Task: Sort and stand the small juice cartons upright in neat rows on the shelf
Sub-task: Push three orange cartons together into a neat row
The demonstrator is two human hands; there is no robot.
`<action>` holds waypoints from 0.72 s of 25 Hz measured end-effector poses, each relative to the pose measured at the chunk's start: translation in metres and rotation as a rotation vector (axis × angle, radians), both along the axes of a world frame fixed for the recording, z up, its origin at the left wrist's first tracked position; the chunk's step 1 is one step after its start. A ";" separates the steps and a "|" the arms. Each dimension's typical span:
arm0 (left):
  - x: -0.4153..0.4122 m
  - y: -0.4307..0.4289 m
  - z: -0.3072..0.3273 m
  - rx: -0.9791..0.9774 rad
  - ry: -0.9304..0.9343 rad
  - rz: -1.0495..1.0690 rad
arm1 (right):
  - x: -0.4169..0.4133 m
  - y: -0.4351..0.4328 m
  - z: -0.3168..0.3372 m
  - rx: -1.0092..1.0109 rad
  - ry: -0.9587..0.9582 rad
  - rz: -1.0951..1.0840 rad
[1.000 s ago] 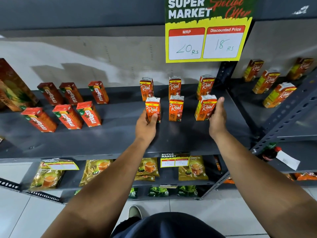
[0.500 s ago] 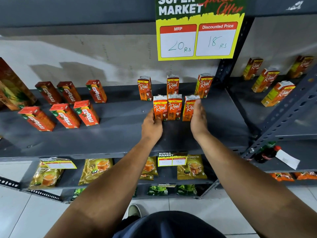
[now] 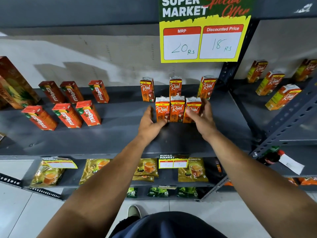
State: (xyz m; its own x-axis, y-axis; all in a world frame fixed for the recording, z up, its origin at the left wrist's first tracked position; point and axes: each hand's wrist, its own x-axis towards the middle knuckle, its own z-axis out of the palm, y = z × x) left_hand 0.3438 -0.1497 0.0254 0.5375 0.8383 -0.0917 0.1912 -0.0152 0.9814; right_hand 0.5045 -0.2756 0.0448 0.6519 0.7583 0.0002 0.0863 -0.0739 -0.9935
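Note:
Six small orange Real juice cartons stand upright on the grey shelf (image 3: 120,138). The front row holds three pressed side by side: left (image 3: 162,109), middle (image 3: 177,108) and right (image 3: 193,104). Behind them the back row of three stands spaced apart: left (image 3: 147,89), middle (image 3: 175,86) and right (image 3: 206,86). My left hand (image 3: 149,122) is open beside the left front carton, thumb near its base. My right hand (image 3: 201,117), blurred, wraps the right front carton, thumb across its face and fingers along its right side.
Several red Maaza cartons (image 3: 89,112) stand in two rows to the left, beside a large juice pack (image 3: 15,83). A price sign (image 3: 204,31) hangs above. More Real cartons (image 3: 283,97) sit on the right-hand shelf. Tea packets (image 3: 147,167) fill the lower shelf.
Both hands pushed the two outer front cartons inward against the middle one, closing the row. Since then my left hand has opened and come off its carton.

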 end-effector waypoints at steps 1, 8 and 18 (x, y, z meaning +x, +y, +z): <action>-0.002 0.005 0.003 -0.005 -0.015 -0.032 | 0.011 -0.003 -0.001 -0.054 -0.029 0.043; 0.004 0.032 0.011 -0.023 -0.015 -0.204 | 0.035 0.007 0.004 -0.427 -0.285 0.134; 0.024 0.037 0.015 -0.114 -0.108 -0.218 | 0.045 0.027 0.005 -0.318 -0.190 0.236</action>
